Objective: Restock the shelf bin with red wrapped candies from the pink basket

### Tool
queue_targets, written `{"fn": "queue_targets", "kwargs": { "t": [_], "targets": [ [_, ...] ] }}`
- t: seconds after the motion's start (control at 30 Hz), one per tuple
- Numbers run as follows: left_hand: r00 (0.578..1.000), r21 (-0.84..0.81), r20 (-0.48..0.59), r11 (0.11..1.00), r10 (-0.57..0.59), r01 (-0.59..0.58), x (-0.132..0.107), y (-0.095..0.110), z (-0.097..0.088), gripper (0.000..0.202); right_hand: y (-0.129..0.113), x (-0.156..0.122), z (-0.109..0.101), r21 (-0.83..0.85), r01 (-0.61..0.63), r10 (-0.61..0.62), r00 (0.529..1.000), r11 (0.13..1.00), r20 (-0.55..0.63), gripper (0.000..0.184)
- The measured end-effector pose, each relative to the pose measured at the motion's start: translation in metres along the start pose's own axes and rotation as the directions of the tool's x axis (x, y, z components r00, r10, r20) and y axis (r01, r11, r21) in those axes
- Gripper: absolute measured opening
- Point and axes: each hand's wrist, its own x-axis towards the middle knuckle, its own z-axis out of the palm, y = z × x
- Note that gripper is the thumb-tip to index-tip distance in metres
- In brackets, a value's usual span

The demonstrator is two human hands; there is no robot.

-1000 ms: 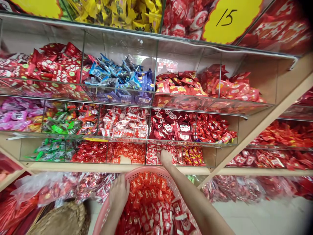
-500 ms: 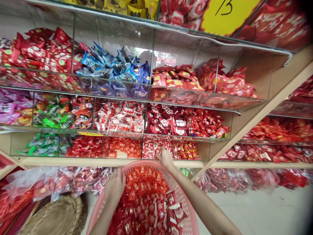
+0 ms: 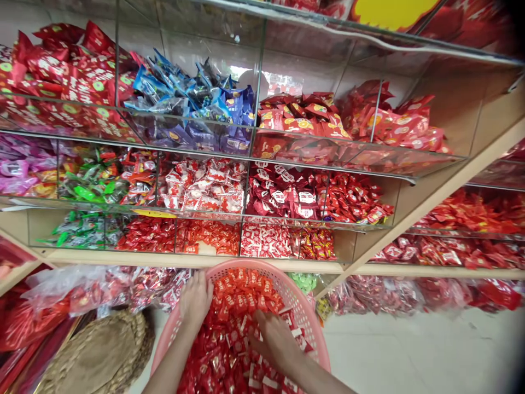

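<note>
A pink plastic basket [image 3: 315, 323] with a perforated wall is heaped with small wrapped candies [image 3: 241, 298], orange-red at the far side and darker red nearer me. My left hand [image 3: 196, 298] grips the basket's left rim, fingers pointing toward the shelf. Over the candies inside the basket is my right hand [image 3: 276, 342], its thumb apart from the fingers and the fingertips low at the heap. No candy shows in it. Just beyond the basket, the lowest shelf bin holds red-and-white candies [image 3: 266, 241].
Clear-fronted shelves [image 3: 197, 148] of candies rise in front, with blue packets [image 3: 180, 104] and red packets [image 3: 303, 117]. A woven basket [image 3: 98, 350] stands on the floor at left. Bagged candies [image 3: 377, 295] lie under the shelf at right. A wooden post [image 3: 430, 197] slants at right.
My right hand has drawn back from the red-and-white candies in the lowest bin and is now over the candies in the basket. My left hand stays on the rim. The view has tilted down slightly.
</note>
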Motion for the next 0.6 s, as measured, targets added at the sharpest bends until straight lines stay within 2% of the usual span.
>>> {"fn": "queue_targets", "kwargs": {
  "t": [0.13, 0.23, 0.43, 0.6],
  "targets": [
    [1.0, -0.011, -0.001, 1.0, -0.003, 0.003, -0.001, 0.001, -0.002, 0.038, -0.021, -0.012, 0.021, -0.061, -0.088, 0.093, 0.991, 0.994, 0.094, 0.024],
    [1.0, -0.013, -0.004, 1.0, 0.0, 0.0, -0.001, 0.001, -0.003, 0.038, -0.029, -0.014, 0.029, -0.087, -0.12, 0.129, 0.985, 0.989, 0.117, 0.025],
    [1.0, 0.02, -0.004, 1.0, 0.011, -0.011, -0.001, -0.001, 0.0, 0.038, -0.033, -0.01, 0.027, -0.128, -0.163, 0.18, 0.975, 0.978, 0.132, 0.027],
    [1.0, 0.024, -0.011, 1.0, 0.014, -0.014, -0.001, -0.002, 0.001, 0.038, -0.03, -0.011, 0.021, -0.094, -0.158, 0.169, 0.978, 0.983, 0.126, 0.026]
  ]
}}
